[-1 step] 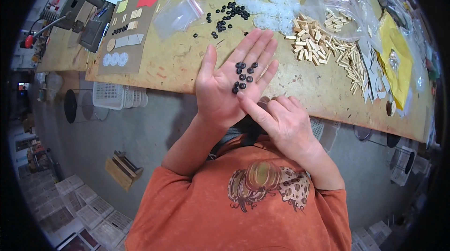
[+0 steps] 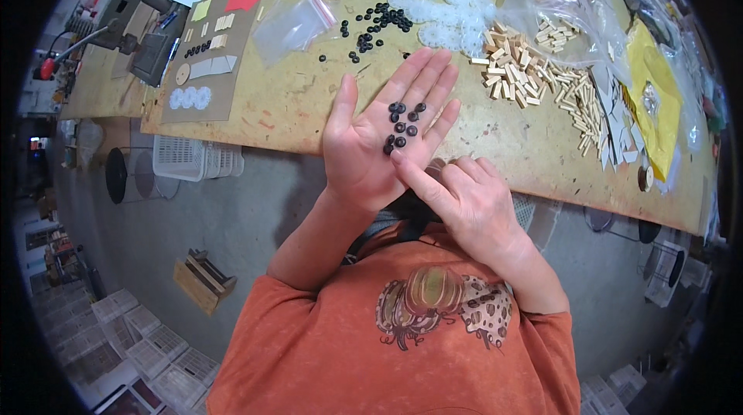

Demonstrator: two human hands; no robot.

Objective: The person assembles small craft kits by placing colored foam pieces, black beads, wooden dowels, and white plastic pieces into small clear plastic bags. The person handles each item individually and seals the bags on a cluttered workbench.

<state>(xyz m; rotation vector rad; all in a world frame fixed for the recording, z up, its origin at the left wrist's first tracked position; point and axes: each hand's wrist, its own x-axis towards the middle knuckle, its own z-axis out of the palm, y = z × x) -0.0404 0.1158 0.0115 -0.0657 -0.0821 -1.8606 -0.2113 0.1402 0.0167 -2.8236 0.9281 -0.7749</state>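
Observation:
My left hand (image 2: 364, 140) is held palm up with its fingers stretched, just over the near edge of the table. Several small black rings (image 2: 400, 128) lie loose on its palm and at the base of the fingers. The index finger of my right hand (image 2: 468, 202) points out, its tip at the lowest rings; the other fingers are loosely bent, and the thumb is mostly hidden. More black rings (image 2: 387, 18) are scattered on the table beyond my left fingertips.
The wooden table (image 2: 286, 117) bears a brown board (image 2: 220, 97) with small parts, a clear zip bag (image 2: 298, 28), translucent discs (image 2: 449, 16), wooden blocks (image 2: 511, 66), wooden pegs (image 2: 580, 101) and a yellow bag (image 2: 654, 97). A dark metal device (image 2: 135, 12) stands far left. Below is a white basket (image 2: 193, 158).

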